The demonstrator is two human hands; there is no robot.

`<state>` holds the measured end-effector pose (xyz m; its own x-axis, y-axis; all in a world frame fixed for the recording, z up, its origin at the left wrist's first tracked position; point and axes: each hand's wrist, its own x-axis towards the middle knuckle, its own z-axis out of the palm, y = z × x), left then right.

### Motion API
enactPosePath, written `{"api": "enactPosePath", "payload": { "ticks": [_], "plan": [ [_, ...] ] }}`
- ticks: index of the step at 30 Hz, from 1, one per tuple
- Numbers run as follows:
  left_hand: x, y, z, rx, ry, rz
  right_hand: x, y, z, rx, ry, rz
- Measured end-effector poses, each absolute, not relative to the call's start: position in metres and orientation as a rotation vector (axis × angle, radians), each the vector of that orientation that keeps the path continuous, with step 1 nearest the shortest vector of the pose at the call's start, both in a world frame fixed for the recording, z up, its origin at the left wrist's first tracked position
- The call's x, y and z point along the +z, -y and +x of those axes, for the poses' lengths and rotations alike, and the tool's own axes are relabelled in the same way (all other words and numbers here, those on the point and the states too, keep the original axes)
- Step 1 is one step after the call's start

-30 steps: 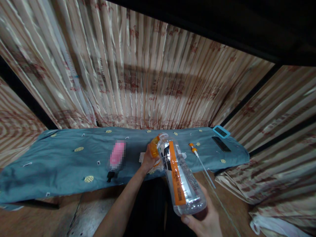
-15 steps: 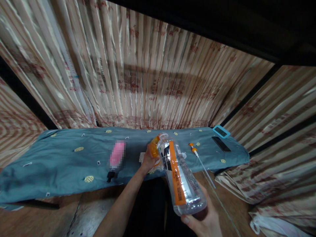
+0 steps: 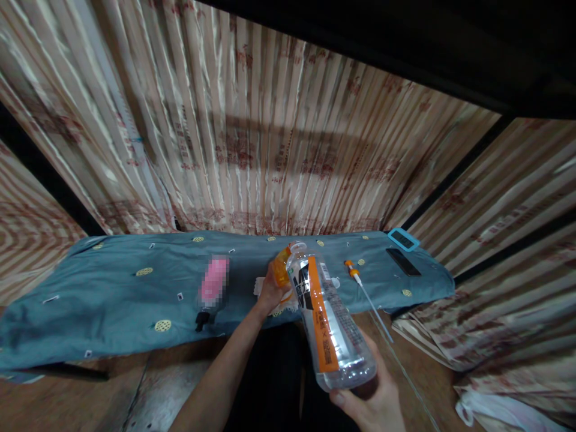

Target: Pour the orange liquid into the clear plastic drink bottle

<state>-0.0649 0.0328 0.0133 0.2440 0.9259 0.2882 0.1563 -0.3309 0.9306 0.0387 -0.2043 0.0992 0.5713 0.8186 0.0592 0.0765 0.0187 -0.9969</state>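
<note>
The left hand (image 3: 272,293) has its fingers curled closed around a translucent orange bottle (image 3: 282,270). The right hand (image 3: 375,401), fingers spread wide, grips the base of a clear plastic bottle (image 3: 330,330), orange-and-silver labelled, its neck tilted toward the left fingers. Beyond the right fingers lies an orange-and-white pump (image 3: 353,272); left of the left fingers, a blurred pink, black-topped container (image 3: 213,282).

Bottle label (image 3: 320,318) silver, orange stripe; cloth (image 3: 121,306) blue, yellow pineapple motifs (image 3: 162,326).

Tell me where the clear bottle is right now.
In the head view, low and right of centre: the clear bottle is tilted in the right hand, its neck beside the orange bottle in the left hand.
</note>
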Motion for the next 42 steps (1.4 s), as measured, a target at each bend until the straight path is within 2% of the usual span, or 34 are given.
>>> {"api": "enactPosePath", "payload": {
  "ticks": [18,38,42],
  "plan": [
    [0.012,-0.034,-0.064,1.186,-1.018,1.72,0.104,0.203,0.034,0.744,0.733,-1.32],
    [0.011,-0.034,-0.064,1.167,-1.017,1.686,0.093,0.205,0.046,0.794,0.848,-1.363],
    [0.01,-0.035,-0.064,1.174,-1.018,1.682,0.094,0.204,0.04,0.725,0.762,-1.322]
  ]
}}
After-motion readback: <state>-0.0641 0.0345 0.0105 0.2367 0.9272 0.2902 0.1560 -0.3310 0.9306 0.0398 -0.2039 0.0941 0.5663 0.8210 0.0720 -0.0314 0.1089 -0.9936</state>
